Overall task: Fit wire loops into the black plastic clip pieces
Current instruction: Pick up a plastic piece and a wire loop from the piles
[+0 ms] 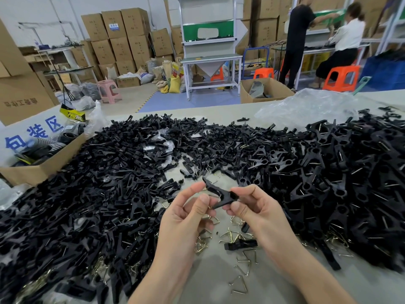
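Both of my hands hold one black plastic clip (221, 194) above the table, its two arms spread in a V toward the left. My right hand (258, 207) pinches the clip's closed end between thumb and forefinger. My left hand (186, 213) grips at the open arms, where a thin wire loop (213, 195) shows between them. Loose wire loops (241, 268) lie scattered on the table below my hands. A single black clip piece (240, 245) lies among them.
Large heaps of black clip pieces (92, 194) cover the table left, behind and right (341, 176). A cardboard box (41, 165) of packaged goods sits at the left edge, a crumpled clear plastic bag (306, 108) at the back right. Two people work at benches far behind.
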`<move>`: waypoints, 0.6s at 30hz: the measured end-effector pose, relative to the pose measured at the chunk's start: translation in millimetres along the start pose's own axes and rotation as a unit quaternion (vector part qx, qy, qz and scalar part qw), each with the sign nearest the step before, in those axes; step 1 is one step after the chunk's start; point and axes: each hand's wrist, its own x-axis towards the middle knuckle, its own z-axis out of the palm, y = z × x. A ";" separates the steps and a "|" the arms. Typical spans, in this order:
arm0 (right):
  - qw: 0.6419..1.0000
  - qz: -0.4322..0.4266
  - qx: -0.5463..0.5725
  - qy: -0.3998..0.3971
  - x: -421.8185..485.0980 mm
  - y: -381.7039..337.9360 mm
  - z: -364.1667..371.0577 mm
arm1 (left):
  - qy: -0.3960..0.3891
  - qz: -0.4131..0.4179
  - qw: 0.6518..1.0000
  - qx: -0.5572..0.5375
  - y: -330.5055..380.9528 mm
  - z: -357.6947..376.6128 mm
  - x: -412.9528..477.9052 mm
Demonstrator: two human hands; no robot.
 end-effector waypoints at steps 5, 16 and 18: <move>1.000 -0.011 -0.021 -0.003 2.0 2.2 -1.6 | 0.023 0.018 1.000 0.001 -1.5 -4.2 4.5; 0.999 -0.021 -0.047 -0.005 2.2 0.8 -2.0 | 0.023 0.040 0.997 0.065 -3.4 -5.5 1.3; 0.998 -0.021 -0.051 -0.008 1.8 0.6 -1.3 | 0.028 0.046 0.996 0.076 -4.5 -4.3 -0.1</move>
